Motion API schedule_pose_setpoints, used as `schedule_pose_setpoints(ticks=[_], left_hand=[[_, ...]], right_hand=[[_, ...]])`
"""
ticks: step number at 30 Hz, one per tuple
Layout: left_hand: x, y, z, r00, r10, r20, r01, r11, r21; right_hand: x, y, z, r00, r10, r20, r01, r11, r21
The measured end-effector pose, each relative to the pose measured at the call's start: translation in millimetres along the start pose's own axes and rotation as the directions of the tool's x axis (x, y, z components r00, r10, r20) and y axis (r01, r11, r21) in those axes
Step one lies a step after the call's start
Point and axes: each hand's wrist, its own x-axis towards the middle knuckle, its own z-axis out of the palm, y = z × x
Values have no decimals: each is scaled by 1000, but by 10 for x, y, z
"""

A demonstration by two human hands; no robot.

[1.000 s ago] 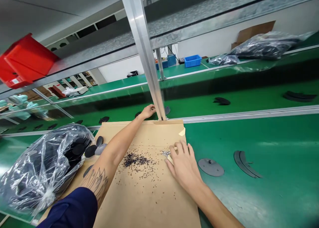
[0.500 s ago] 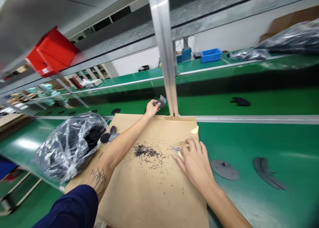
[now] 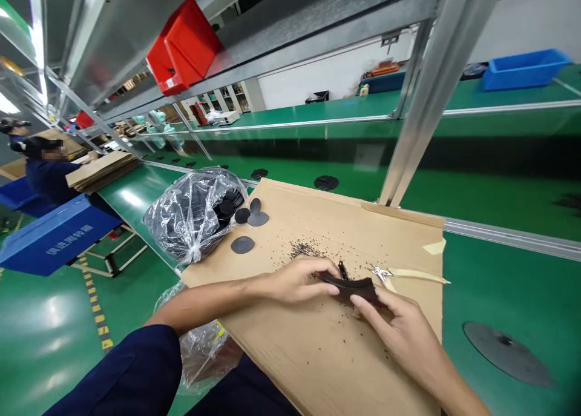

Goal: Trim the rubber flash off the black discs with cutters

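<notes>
Both hands are together over a brown cardboard sheet [image 3: 276,319], gripping one dark curved plastic part [image 3: 356,290]. My left hand [image 3: 304,281] pinches its left end between thumb and fingers. At the right end, my right hand [image 3: 402,325] closes on it, thumb in front. A small black piece stands up behind the part's upper edge. Beyond the hands lies a scatter of tiny black bits [image 3: 305,248]. Small nippers [image 3: 384,273] with pale handles rest on the cardboard behind my right hand.
A clear plastic bag of black discs [image 3: 193,213] lies left, with loose dark discs [image 3: 242,244] beside it. A grey disc [image 3: 506,352] lies on the green bench at right. A metal post [image 3: 424,107] rises behind the cardboard. A co-worker [image 3: 49,168] is at far left.
My left hand has come back from the rear edge with the dark part. My right hand has left the nippers and now grips the part too. The view has turned left.
</notes>
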Motion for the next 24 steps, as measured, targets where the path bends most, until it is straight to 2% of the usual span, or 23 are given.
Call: schedule_pose_setpoints(ticks=[2,4,6,7,9,11,13,16,21,24], left_hand=[[-37,-117,-199,999,-38,-9,38,994,99],[-59,-309,-479,990,-122,-72,136,962,237],[-90,-531,-778,949,-238,-205,306,847,434],[-110,-640,-912,925,-275,-263,373,795,479],[-160,-832,-1114,873,-332,-356,482,697,531],[-212,-973,-1216,838,-368,-404,544,637,546],[-253,-1054,-1241,821,-384,-423,569,614,547],[-272,-1077,-1211,824,-372,-427,561,642,522],[-196,-897,-1036,878,-324,-353,453,803,388],[-113,-640,-800,920,-252,-301,315,931,184]], right_hand=[[7,-7,-13,999,46,-29,-45,999,24],[16,5,-31,994,85,-67,-82,995,48],[24,28,-46,988,112,-109,-107,993,57],[28,39,-51,985,120,-126,-114,992,55],[31,54,-53,981,127,-145,-121,991,53],[33,58,-46,981,131,-140,-125,991,55],[33,55,-35,983,134,-126,-127,990,62],[32,45,-22,984,138,-116,-131,989,62],[8,6,0,984,158,-86,-152,986,71],[-12,-21,17,985,170,-41,-165,981,99]])
